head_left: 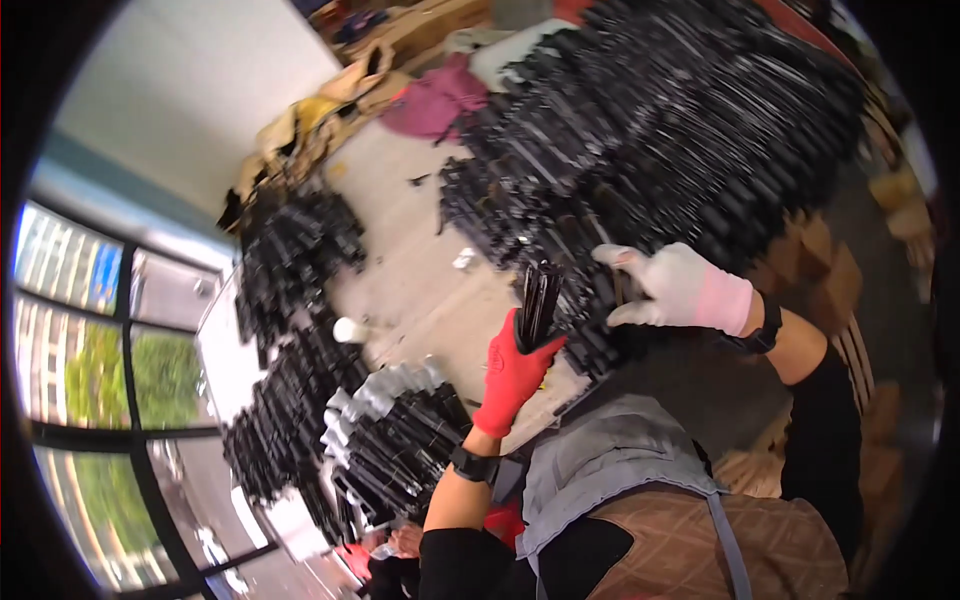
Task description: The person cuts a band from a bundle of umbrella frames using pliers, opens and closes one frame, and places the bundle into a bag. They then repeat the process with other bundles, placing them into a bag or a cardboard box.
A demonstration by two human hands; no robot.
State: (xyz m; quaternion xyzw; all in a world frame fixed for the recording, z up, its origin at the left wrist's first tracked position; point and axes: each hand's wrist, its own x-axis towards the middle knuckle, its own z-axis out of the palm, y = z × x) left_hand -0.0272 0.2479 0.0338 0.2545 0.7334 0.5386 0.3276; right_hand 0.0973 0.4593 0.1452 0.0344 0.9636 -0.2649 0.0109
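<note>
My left hand (515, 380), in a red glove with a dark palm, is wrapped round a small bundle of slim glossy black rods (540, 295). The rods stand up out of my fist; their exact kind I cannot make out. To the right, my right hand (680, 290) wears a white glove with a pink cuff. Its thumb and forefinger are spread apart, with no object plainly between them. It is beside the near edge of a large pile of similar long black pieces (660, 130), stacked in rows. Whether its fingertips touch the pile I cannot tell.
More black pieces lie in heaps on the pale table (390, 220) at the left, and a bundle with white wrapped ends (380, 400) is nearer. A maroon cloth (440, 100) lies at the back. Another person's red-gloved hand (355, 560) shows at lower left. Cardboard boxes (830, 270) stand right.
</note>
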